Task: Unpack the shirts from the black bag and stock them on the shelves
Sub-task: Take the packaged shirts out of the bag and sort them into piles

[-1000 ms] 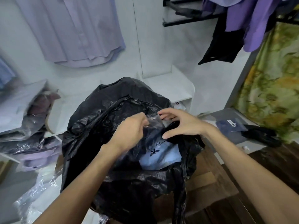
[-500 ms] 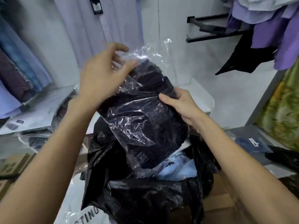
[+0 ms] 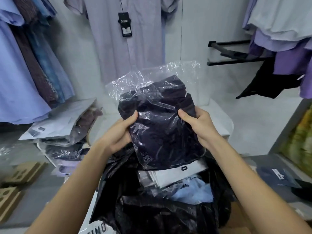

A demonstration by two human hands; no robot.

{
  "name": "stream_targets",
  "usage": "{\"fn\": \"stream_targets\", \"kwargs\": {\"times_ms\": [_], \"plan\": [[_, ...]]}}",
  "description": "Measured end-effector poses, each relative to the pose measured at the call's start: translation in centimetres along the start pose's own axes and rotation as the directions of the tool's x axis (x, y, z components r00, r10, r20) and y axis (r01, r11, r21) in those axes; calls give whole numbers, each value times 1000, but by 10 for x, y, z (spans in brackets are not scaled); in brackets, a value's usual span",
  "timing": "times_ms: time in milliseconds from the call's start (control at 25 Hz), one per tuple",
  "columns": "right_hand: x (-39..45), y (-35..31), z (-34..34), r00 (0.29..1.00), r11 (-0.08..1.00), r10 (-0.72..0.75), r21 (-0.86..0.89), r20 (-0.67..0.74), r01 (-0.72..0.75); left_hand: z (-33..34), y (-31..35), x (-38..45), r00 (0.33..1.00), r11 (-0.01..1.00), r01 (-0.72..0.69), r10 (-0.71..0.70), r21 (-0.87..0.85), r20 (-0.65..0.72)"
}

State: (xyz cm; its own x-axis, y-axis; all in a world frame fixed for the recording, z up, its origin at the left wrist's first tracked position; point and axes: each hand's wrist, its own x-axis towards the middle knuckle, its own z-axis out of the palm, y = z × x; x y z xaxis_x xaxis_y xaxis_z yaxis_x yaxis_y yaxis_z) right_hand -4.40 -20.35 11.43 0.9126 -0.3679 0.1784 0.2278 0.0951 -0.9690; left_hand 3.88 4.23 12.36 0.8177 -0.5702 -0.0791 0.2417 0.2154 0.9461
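Clear plastic crinkles around the dark shirt (image 3: 162, 125) I see held up in front of the head camera, above the open black bag (image 3: 152, 208). My view shows the left hand (image 3: 118, 134) gripping the packet's left edge, thumb on the front and fingers hidden behind it; the right hand (image 3: 197, 124) grips the right edge the same way. The print low on the packet is too blurred to read. Inside the bag lie more packets: a white one (image 3: 179, 176) and a light blue shirt (image 3: 190, 193), both partly covered by the held shirt and the bag's folds. A stack of wrapped shirts (image 3: 64, 132) sits on the white shelf (image 3: 219, 119) at left, its lower layers hard to tell apart. A lilac shirt (image 3: 128, 53) with a black tag (image 3: 125, 24) hangs on the wall, cut off at the top.
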Motion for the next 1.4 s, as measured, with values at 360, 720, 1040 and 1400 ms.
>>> {"fn": "stream_targets", "kwargs": {"times_ms": [360,720,1040,1400], "plan": [[-31,0,54,914,853,138,-515,381,86,48,18,-16,993,996,-54,62,76,-99],[-26,-36,70,960,990,129,26,247,-140,-38,16,-44,982,972,-88,122,216,-147],[-29,32,163,840,951,267,-272,473,-149,-139,-23,-142,826,983,-173,115,-55,-551],[-119,221,275,681,578,470,-779,562,244,-238,-182,-222,470,978,142,-203,-154,-859]]}}
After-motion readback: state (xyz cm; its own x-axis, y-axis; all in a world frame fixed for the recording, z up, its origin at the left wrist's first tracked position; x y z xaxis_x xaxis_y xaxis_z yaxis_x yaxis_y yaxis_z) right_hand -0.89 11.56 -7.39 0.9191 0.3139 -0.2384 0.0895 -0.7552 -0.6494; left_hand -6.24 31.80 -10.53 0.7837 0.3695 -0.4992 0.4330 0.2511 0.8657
